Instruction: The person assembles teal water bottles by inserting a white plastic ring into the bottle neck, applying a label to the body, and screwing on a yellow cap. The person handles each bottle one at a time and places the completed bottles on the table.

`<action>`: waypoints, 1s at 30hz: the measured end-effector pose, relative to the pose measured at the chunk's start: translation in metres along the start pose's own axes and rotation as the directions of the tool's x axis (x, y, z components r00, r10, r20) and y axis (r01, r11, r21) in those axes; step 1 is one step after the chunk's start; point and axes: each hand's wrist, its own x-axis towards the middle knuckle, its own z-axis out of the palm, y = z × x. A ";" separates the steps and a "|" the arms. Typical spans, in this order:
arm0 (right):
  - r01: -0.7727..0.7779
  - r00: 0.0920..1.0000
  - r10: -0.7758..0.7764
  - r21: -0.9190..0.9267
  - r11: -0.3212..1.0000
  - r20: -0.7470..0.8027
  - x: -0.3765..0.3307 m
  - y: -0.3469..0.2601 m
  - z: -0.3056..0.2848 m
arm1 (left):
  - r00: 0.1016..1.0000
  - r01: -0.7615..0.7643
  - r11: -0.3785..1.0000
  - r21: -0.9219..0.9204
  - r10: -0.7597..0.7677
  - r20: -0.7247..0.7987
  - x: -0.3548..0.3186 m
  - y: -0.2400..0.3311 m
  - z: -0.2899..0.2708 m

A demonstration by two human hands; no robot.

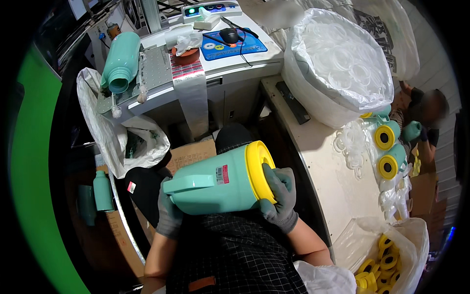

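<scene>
A mint-green plastic jug (215, 183) lies sideways over my lap, its handle toward me on the upper left. A small red and white label sits on its side, and a yellow ring-shaped end piece (259, 169) caps its right end. My left hand (169, 213), in a grey glove, grips the jug's left end beside the handle. My right hand (281, 198), also gloved in grey, holds the yellow end, with fingers bent at the ring's dark opening. Part of the left fingers is hidden behind the jug.
A green bottle-shaped body (120, 61) rests on the machine at upper left, near a label strip (188, 73). A sack of clear rings (338, 63) stands on the right bench (338, 196). Yellow rings (384, 264) fill a bag at lower right. Another person (426, 117) works at far right.
</scene>
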 end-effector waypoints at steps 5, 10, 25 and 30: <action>-0.150 0.987 0.154 0.071 0.986 -0.052 -0.007 -0.010 0.004 | 0.916 0.143 0.812 -0.567 -0.326 -0.236 0.000 0.041 0.037; -0.205 0.971 0.217 0.125 0.971 -0.097 0.001 -0.023 0.007 | 0.969 -0.073 0.950 -0.305 -0.005 -0.248 0.001 0.038 0.013; -0.719 0.458 0.888 0.604 0.344 0.039 -0.047 0.027 -0.028 | 0.715 -0.631 0.490 0.602 0.668 0.207 -0.033 0.111 0.090; -0.205 0.190 0.947 0.954 -0.218 0.258 -0.100 0.040 -0.105 | 0.290 -0.949 0.292 0.119 0.658 0.695 -0.023 0.123 0.170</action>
